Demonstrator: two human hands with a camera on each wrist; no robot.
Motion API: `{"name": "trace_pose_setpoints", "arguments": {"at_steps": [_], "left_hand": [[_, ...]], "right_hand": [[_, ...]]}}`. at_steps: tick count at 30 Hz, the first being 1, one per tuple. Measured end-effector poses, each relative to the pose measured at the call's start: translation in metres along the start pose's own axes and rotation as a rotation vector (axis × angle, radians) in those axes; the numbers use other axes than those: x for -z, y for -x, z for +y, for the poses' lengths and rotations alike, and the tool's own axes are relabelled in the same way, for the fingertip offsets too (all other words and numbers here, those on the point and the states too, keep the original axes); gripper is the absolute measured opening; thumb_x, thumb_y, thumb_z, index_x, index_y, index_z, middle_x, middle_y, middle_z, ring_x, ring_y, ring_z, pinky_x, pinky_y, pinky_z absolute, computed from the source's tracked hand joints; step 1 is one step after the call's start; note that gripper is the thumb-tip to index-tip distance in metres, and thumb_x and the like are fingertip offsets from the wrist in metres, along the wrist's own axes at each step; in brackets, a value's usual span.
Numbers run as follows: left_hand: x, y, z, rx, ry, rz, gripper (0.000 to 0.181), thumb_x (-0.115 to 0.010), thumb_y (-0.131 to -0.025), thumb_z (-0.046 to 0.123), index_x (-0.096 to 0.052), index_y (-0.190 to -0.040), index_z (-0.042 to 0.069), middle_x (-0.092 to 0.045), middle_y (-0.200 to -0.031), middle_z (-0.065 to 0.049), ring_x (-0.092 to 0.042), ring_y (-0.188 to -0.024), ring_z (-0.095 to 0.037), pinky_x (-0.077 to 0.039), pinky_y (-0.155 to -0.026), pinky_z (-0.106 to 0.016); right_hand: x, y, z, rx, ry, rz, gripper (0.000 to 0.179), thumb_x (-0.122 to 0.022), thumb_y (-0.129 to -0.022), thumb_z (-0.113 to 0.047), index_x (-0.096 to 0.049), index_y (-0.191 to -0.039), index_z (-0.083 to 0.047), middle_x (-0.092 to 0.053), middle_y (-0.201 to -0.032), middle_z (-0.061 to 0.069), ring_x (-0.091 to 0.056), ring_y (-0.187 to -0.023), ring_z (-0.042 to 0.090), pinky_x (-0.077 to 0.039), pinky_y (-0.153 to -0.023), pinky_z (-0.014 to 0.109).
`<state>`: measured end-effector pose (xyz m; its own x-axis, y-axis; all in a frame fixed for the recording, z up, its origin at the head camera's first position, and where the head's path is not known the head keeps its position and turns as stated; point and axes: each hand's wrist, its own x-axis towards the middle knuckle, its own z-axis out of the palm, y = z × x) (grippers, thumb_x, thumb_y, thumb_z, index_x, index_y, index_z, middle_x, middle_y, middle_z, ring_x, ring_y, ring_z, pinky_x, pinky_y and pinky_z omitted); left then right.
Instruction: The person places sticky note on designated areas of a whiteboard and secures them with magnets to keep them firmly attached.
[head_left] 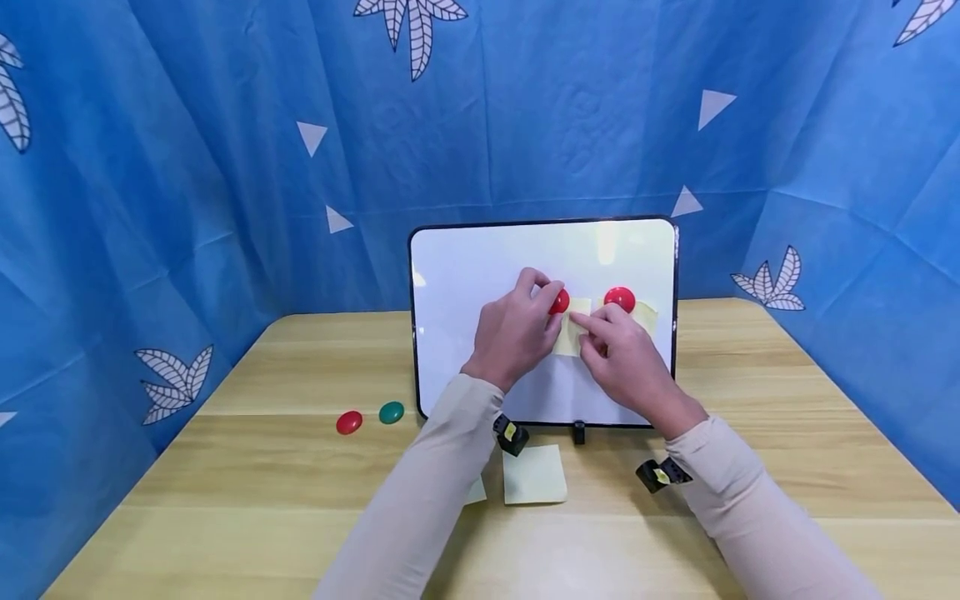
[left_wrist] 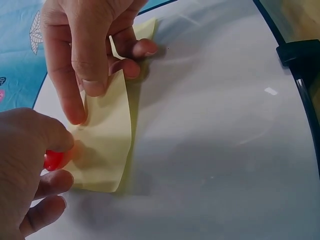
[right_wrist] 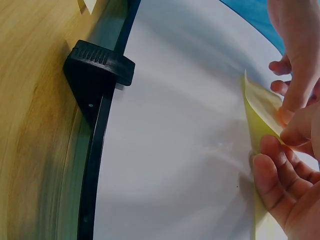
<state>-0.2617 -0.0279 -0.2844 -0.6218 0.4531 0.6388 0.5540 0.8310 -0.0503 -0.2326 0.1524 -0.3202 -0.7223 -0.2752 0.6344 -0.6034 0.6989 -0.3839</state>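
A whiteboard stands upright on the table. My left hand pinches a round red magnet against the board, at the upper part of a pale yellow sticky note. From the other side my right hand holds that note's right edge, its index finger stretched toward the magnet and its thumb on the paper. In the right wrist view the note curls away from the board's surface. Another red magnet sits on a second yellow note, partly hidden behind my right hand.
Left of the board, a red magnet and a green magnet lie on the wooden table. A sticky note lies in front of the board, with another partly under my left sleeve. A black foot supports the board's lower edge.
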Motion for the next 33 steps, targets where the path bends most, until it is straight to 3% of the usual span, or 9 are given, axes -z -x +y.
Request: {"name": "trace_pose_setpoints", "arguments": {"at_steps": [9, 33], "left_hand": [[0.0, -0.004, 0.003, -0.004, -0.056, 0.014, 0.044, -0.075, -0.089, 0.034, -0.067, -0.128, 0.015, -0.06, -0.118, -0.005, -0.062, -0.064, -0.008, -0.051, -0.063, -0.017], [-0.005, -0.009, 0.005, -0.001, -0.054, 0.004, 0.044, -0.076, -0.088, 0.036, -0.068, -0.127, 0.016, -0.061, -0.118, -0.005, -0.063, -0.068, -0.008, -0.052, -0.068, -0.016]], "right_hand": [[-0.001, -0.003, -0.001, 0.014, -0.016, 0.001, 0.041, -0.074, -0.086, -0.002, -0.069, -0.126, -0.003, -0.057, -0.095, 0.007, -0.051, -0.074, 0.016, -0.052, -0.063, 0.029], [0.0, -0.003, 0.003, -0.003, 0.001, -0.011, 0.04, -0.073, -0.087, -0.001, -0.069, -0.126, -0.003, -0.059, -0.097, 0.008, -0.054, -0.078, 0.017, -0.055, -0.068, 0.032]]}}
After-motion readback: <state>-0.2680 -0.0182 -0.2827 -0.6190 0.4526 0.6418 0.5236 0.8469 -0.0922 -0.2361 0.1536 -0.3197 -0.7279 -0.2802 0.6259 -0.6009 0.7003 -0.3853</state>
